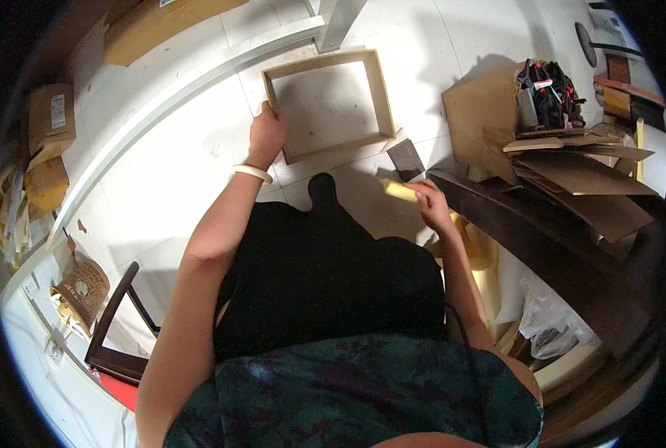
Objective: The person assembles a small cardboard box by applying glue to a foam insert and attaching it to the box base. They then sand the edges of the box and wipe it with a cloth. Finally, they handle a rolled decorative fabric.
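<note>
A shallow rectangular wooden frame (384,97) with thin tan sides is in front of me, above the pale tiled floor. My left hand (268,134) is closed on its left side, a white bangle on the wrist. Whether the frame has a bottom I cannot tell; its inside looks pale and partly shadowed. To the right of the frame's near corner, my right hand (431,203) grips a short pale yellow tool (399,191) with a darker tip that points left. The tool's exact kind does not show, and it is apart from the frame. Beside it lies a small grey block (405,158).
A dark wooden beam (527,224) runs along my right, with flat brown boards (572,172) stacked beyond it. A pale metal bar (161,112) crosses at left. Also around me are a cardboard box (475,104), a brown waste basket (86,287) and a clear plastic bag (549,317).
</note>
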The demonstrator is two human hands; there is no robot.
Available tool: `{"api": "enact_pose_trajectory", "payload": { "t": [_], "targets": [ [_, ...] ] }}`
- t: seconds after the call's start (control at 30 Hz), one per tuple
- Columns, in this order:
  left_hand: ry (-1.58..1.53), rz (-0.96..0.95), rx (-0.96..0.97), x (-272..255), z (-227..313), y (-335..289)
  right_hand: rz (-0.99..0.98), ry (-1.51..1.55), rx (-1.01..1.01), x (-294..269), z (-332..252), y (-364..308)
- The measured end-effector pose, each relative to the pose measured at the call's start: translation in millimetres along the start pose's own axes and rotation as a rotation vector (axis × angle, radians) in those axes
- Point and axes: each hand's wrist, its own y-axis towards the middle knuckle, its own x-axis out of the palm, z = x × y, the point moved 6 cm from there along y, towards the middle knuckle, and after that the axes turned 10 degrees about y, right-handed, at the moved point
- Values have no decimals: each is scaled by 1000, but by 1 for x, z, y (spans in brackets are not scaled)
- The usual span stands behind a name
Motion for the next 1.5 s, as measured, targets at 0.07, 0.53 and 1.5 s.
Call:
{"api": "enact_pose_trajectory", "payload": {
  "t": [0.07, 0.53, 1.5],
  "targets": [
    [-3, -11, -7, -8, 2, 0, 177, 251, 106, 9, 4, -14],
    [181, -244, 331, -224, 111, -104, 945, 184, -357, -80, -315, -94],
    [-255, 309, -404, -817, 35, -432, 561, 245, -208, -285, -794, 130]
  ]
}}
